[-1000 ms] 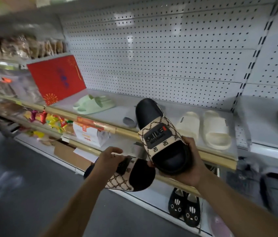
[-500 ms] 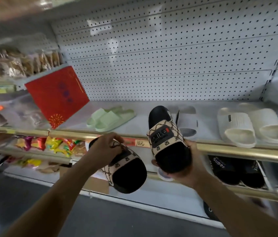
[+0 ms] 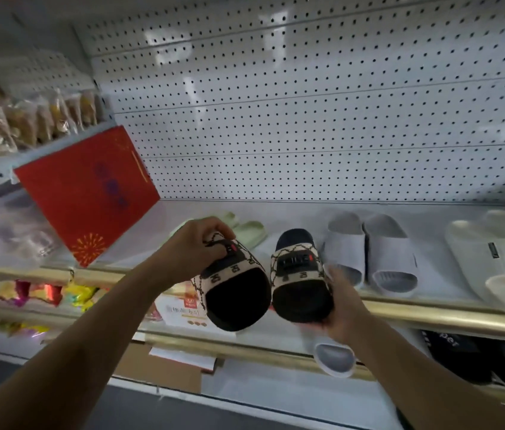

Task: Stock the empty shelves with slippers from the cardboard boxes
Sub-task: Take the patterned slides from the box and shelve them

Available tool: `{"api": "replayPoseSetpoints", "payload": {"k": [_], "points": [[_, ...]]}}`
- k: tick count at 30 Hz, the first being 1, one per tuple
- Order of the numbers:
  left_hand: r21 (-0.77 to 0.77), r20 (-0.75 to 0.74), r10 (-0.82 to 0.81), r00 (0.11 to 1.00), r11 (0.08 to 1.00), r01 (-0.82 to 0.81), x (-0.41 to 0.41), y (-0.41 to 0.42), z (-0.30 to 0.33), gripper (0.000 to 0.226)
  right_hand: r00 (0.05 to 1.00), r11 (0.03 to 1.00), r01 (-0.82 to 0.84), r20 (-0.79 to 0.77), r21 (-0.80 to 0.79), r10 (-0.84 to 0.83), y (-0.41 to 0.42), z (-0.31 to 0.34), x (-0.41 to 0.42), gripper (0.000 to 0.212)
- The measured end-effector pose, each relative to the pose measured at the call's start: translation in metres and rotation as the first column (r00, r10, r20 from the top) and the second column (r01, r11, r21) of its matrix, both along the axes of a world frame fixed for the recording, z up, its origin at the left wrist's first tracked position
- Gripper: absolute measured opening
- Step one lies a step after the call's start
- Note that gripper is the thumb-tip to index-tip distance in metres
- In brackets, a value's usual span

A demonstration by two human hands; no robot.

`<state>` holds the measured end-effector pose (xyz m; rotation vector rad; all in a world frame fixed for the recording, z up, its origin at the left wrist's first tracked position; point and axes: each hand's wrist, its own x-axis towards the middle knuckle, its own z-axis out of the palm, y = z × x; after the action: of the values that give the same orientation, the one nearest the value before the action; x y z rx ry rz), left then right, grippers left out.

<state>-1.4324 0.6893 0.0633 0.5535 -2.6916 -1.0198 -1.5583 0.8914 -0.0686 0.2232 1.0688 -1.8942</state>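
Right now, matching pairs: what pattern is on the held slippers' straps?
Beige strap with black chain lattice, black soles; head view.

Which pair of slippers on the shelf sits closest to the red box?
The pale green foam pair, partly hidden behind the left hand; the grey pair and cream pair lie farther right of the red box.

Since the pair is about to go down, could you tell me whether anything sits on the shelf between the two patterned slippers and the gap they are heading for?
Nothing visible blocks it. The patterned slippers, one in the left hand and one in the right hand, hover over bare shelf between the green slippers and the grey slippers.
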Motion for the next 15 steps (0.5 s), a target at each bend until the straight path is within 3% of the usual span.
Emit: {"api": "replayPoseSetpoints", "payload": {"k": [2, 5, 9, 15], "points": [[0.002, -0.009, -0.014, 1.0, 1.0, 0.014, -0.013, -0.016, 0.002, 0.021, 0.992, 0.987, 0.063, -0.12, 0.148, -0.046, -0.014, -0.003, -0.014, 0.035], [0.025, -0.045, -0.041, 0.998, 0.999, 0.042, -0.032, -0.038, 0.003, 0.023, 0.959, 0.941, 0.14, -0.279, 0.31, -0.051, -0.029, -0.005, -0.029, 0.048], [0.042, -0.063, -0.058, 0.996, 0.997, 0.061, -0.05, -0.067, 0.009, 0.02, 0.964, 0.943, 0.098, -0.267, 0.317, -0.01, -0.053, -0.011, -0.034, 0.067], [0.07, -0.046, -0.166, 0.985, 0.983, 0.169, -0.073, -0.12, 0.012, 0.024, 0.956, 0.957, 0.003, -0.281, 0.29, 0.082, -0.115, -0.009, -0.027, 0.071]]}}
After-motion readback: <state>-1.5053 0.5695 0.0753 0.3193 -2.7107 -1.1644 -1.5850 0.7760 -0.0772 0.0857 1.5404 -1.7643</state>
